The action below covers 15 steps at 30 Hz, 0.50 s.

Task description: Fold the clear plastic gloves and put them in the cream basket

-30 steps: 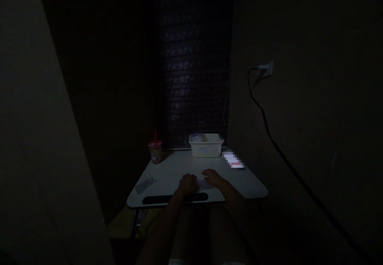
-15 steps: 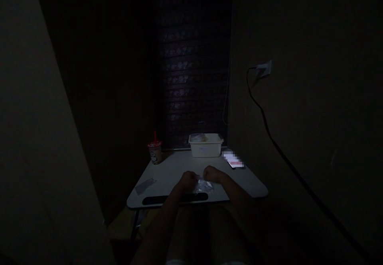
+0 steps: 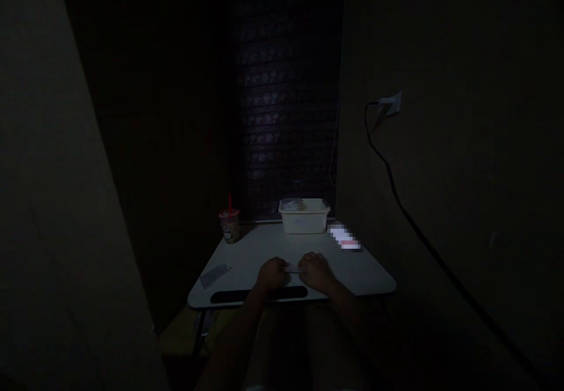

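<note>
Over the near middle of the table, my left hand point(image 3: 273, 274) and my right hand point(image 3: 316, 271) are closed on the two ends of a clear plastic bag point(image 3: 292, 270). Only a thin, pale strip of it shows between them; the rest is hidden by my fingers or seen edge-on. Another flat, greyish plastic piece point(image 3: 214, 276) lies on the table to the left of my left hand. Darkness hides the finger details.
The small white table point(image 3: 259, 244) has a dark slot point(image 3: 229, 296) along its near edge. At its back stand a drink cup point(image 3: 230, 227) with a red straw and a white bin point(image 3: 304, 222) holding clear plastic. A lit phone point(image 3: 344, 237) lies right. A cord point(image 3: 423, 238) hangs from a wall socket.
The crinkled plastic that hung spread below my hands now shows as a narrow strip between them. My right hand has turned and come slightly lower, its knuckles facing up.
</note>
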### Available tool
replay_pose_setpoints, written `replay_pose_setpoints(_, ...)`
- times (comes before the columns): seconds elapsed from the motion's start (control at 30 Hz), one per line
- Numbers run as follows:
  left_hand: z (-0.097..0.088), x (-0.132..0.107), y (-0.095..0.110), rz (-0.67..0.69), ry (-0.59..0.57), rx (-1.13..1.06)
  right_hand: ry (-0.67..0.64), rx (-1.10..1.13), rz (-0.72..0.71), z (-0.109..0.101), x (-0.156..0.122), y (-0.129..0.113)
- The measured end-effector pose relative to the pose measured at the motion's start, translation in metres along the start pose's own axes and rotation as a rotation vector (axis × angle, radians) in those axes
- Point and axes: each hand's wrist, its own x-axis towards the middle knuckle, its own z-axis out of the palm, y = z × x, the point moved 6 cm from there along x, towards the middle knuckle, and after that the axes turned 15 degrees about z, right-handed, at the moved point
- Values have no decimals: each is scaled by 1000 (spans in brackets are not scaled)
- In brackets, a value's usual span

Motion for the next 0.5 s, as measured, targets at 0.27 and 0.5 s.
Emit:
replay_pose_setpoints(0.27,9,-7,11,75,-32,76,-66,3,-66,26,-1,-10)
replay_pose_setpoints(0.5,30,-18,19,89,-217,164,-200,-41,-33,48,-12,-14)
